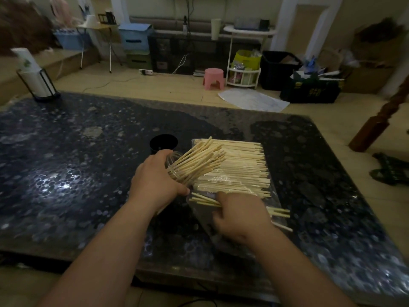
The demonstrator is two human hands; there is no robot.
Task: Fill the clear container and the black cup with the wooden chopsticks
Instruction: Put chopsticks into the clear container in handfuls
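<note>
**Left hand grips the tilted, stuffed container; right hand holds a small bunch**

A dark, glossy, speckled table [66, 151] fills the near and middle scene. On its right half lies a clear crinkled plastic sheet [200, 220] bearing a flat pile [245, 167] of pale wooden chopsticks, laid side by side left to right, too many to count.

The left hand [155, 180] is at the pile's left edge. Its fingers [162, 154] curl over the far side of one round clear container [174, 158] of ribbed plastic, with the thumb on the near side, clamping it. The container is tilted, its mouth towards the far right over the pile. It is packed with a thick bundle [199, 161] of chopsticks that fans out of the mouth, dozens at least.

The right hand [239, 216] is at the near edge of the pile, knuckles up. Its fingers [220, 197] are closed round a small bunch [204, 199] of chopsticks lying left to right. Ends stick out on both sides of the hand, with roughly four or five tips showing at the left. The exact number is hidden.

One round black cup [163, 144] stands upright on the table just beyond the left hand, left of the pile. Its inside is too dark to read.
</note>
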